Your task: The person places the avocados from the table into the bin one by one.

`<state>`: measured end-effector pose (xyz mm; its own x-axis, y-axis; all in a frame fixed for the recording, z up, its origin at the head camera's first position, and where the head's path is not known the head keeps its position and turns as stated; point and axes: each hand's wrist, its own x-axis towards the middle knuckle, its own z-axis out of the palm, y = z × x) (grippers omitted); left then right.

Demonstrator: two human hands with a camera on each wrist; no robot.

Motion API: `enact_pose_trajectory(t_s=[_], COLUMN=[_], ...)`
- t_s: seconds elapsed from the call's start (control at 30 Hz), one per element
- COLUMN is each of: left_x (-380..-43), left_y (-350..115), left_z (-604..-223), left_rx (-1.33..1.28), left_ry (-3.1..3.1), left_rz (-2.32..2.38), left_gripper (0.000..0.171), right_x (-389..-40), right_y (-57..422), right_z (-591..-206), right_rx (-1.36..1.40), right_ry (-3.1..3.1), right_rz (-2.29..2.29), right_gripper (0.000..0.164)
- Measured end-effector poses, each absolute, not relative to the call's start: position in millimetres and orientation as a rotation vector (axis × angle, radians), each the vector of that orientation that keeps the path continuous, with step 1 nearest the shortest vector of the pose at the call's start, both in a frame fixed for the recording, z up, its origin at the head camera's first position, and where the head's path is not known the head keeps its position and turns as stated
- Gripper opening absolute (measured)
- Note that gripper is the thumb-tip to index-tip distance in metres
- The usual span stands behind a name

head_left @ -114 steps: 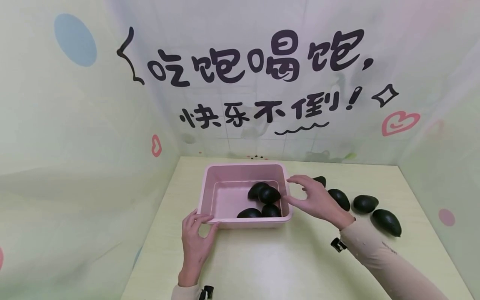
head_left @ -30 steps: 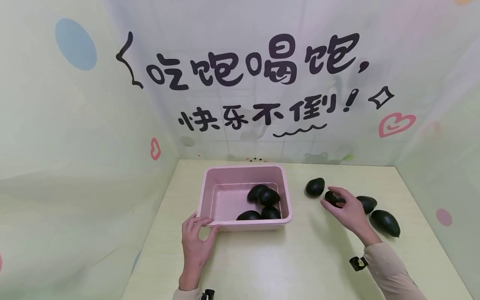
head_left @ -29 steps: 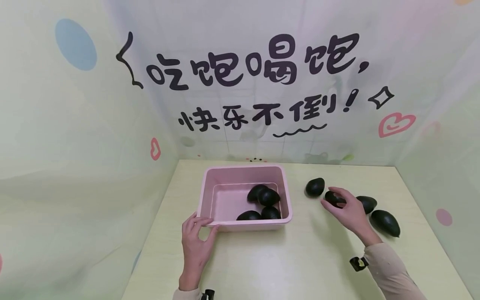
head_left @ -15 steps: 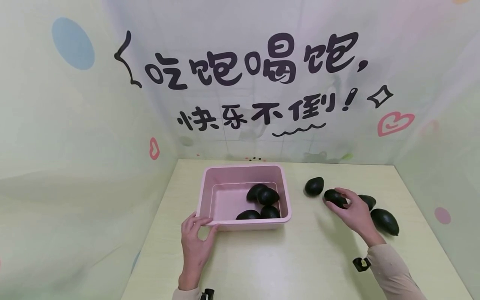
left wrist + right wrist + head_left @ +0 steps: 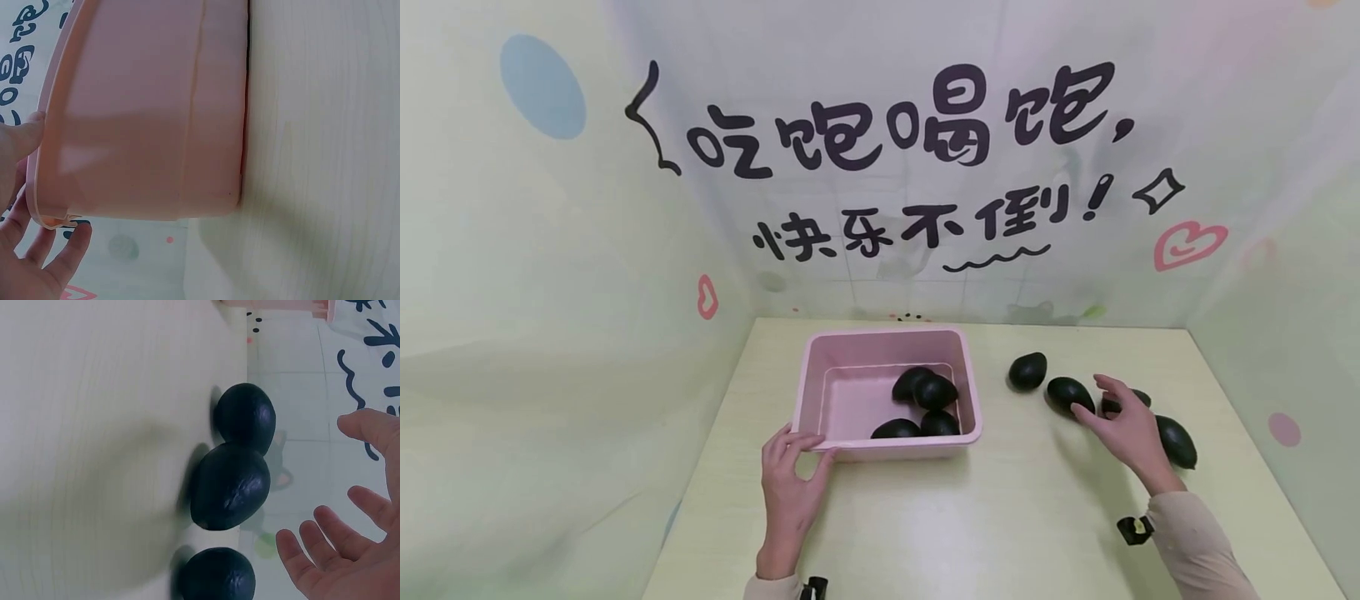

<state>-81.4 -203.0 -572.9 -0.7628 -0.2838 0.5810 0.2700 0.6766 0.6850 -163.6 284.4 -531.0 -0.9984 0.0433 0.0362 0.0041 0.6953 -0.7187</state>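
My left hand holds the near-left corner of a pink plastic bin, its fingers over the rim and thumb against the front; the left wrist view shows the thumb at the rim. Dark, glossy avocados lie in the bin's right half. My right hand hovers over the loose avocados, fingers spread and holding nothing. Nearest are one avocado by the thumb and another partly hidden behind the fingers. In the right wrist view the palm stands apart from the avocados.
Another avocado lies between the bin and the right hand, and one more sits beyond the hand at the right. The pale wooden table meets a printed cloth backdrop at the back and sides.
My right hand has gone from the bin's right rim to the loose avocados, then drawn off one of them a little to the right. My left hand stays at the bin's corner.
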Motion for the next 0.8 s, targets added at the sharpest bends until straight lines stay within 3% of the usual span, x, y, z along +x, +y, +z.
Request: enact_pose_trajectory(t_s=[0.8], left_x=[-81.5], left_y=[-203.7], left_z=[-574.6], left_rx=[0.004], left_ry=[-2.191], left_rz=[-1.044], left_gripper=[0.031], right_x=[-149.9], right_y=[320.6], right_z=[-540.9], right_rx=[-0.218], right_ry=[-2.836], right_rz=[1.148], right_gripper=[0.073])
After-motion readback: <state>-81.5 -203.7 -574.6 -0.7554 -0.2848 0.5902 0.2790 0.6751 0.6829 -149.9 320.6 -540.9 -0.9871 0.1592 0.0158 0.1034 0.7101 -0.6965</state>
